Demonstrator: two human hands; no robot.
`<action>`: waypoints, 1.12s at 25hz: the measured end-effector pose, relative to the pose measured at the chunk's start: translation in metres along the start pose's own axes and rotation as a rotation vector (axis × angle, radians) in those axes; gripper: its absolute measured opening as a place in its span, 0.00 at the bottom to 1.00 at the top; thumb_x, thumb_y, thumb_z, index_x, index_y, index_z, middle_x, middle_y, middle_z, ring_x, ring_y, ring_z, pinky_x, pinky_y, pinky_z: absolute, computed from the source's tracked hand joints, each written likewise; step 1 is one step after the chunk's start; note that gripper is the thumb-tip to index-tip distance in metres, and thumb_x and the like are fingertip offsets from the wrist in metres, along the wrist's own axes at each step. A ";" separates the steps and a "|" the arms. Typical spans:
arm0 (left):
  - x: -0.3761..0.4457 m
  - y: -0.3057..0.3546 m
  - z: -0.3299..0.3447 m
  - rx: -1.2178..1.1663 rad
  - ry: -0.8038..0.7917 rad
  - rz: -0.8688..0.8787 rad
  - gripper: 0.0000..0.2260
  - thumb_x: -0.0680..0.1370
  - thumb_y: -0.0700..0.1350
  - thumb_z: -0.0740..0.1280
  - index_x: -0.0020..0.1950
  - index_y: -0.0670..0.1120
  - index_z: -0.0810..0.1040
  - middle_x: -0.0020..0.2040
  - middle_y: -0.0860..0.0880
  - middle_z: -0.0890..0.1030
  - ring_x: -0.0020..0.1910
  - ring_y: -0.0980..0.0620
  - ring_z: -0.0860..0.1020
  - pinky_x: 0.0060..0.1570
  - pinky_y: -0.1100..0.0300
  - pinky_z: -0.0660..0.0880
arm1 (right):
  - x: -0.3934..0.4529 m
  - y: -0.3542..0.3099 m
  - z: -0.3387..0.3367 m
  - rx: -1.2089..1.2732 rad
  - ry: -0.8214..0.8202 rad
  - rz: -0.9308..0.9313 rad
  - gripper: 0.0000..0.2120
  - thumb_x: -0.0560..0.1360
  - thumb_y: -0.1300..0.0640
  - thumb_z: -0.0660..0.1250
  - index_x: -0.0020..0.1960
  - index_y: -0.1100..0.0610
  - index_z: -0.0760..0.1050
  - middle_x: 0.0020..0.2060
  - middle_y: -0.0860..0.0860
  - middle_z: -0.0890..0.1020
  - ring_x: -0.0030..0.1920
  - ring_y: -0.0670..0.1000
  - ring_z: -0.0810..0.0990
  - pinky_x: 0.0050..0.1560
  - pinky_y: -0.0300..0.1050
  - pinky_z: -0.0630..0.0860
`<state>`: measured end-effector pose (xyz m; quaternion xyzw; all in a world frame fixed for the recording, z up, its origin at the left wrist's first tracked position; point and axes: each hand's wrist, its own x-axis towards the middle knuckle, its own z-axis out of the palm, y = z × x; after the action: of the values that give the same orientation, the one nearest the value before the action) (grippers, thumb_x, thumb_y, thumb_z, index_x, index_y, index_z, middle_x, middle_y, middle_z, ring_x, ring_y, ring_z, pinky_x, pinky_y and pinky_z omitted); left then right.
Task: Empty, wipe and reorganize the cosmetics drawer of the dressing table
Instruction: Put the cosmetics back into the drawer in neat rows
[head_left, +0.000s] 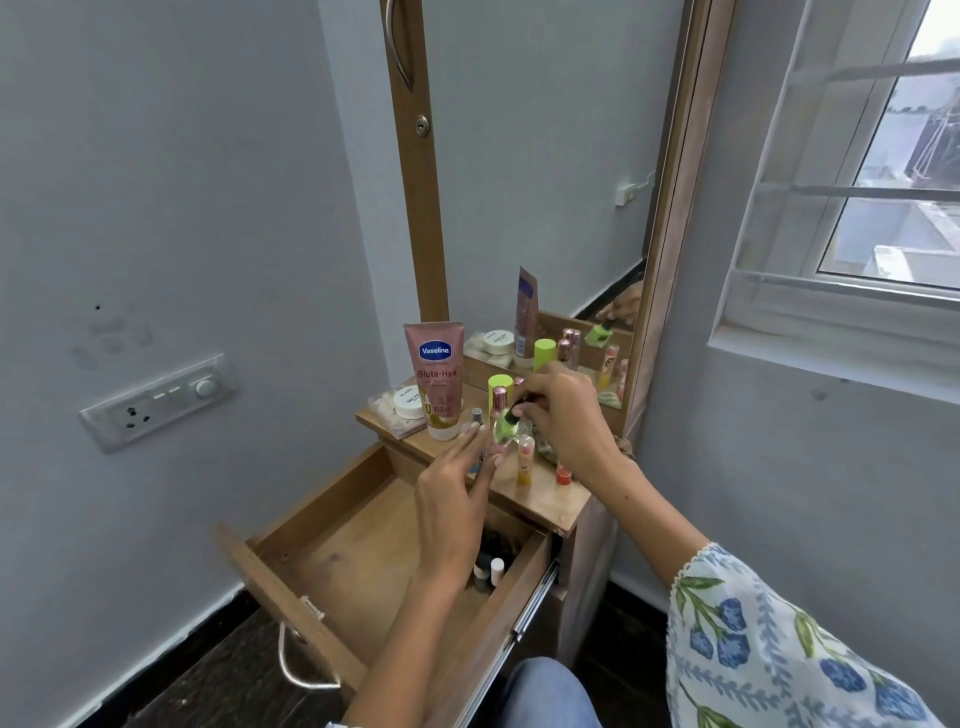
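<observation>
The wooden drawer (332, 561) of the dressing table stands pulled out, mostly bare, with a few small bottles (488, 569) in its far right corner. My right hand (566, 415) holds a small green nail-polish bottle (505, 425) by its dark cap, just above the tabletop (545, 506). My left hand (457, 493) hovers over the drawer with fingers spread, its fingertips close to the green bottle and to a small grey-capped bottle (477, 415). On the tabletop stand a pink Vaseline tube (435, 379), a white jar (408, 402), a lime-capped bottle (500, 387) and several slim tubes (525, 462).
A mirror (545, 182) behind the tabletop reflects the cosmetics. A switch panel (156, 402) is on the left wall, a barred window (857, 182) on the right. The drawer front carries a white loop handle (296, 660). My knee in blue cloth (545, 693) is below the drawer.
</observation>
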<state>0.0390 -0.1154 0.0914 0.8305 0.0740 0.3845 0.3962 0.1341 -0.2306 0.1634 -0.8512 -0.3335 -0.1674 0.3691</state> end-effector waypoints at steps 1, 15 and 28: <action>0.001 -0.001 -0.002 -0.007 0.007 0.006 0.18 0.75 0.48 0.70 0.64 0.49 0.76 0.63 0.52 0.78 0.64 0.59 0.73 0.64 0.60 0.70 | -0.002 -0.005 0.002 0.018 -0.008 -0.009 0.05 0.71 0.65 0.72 0.47 0.60 0.83 0.45 0.53 0.80 0.47 0.51 0.78 0.51 0.46 0.78; -0.022 -0.039 -0.026 0.066 0.085 -0.051 0.11 0.72 0.43 0.73 0.55 0.48 0.82 0.47 0.56 0.84 0.45 0.61 0.80 0.46 0.67 0.76 | -0.051 -0.014 0.062 0.189 -0.036 -0.066 0.07 0.73 0.63 0.71 0.50 0.58 0.82 0.45 0.50 0.83 0.45 0.47 0.80 0.48 0.36 0.76; -0.054 -0.074 -0.041 0.108 0.007 -0.179 0.13 0.69 0.43 0.76 0.52 0.51 0.82 0.43 0.62 0.80 0.42 0.71 0.75 0.45 0.81 0.69 | -0.043 -0.004 0.095 -0.438 -0.132 0.032 0.26 0.77 0.57 0.65 0.73 0.55 0.62 0.63 0.57 0.69 0.56 0.54 0.73 0.36 0.41 0.78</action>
<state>-0.0139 -0.0636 0.0228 0.8392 0.1698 0.3460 0.3836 0.1037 -0.1774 0.0787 -0.9253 -0.2990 -0.1739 0.1555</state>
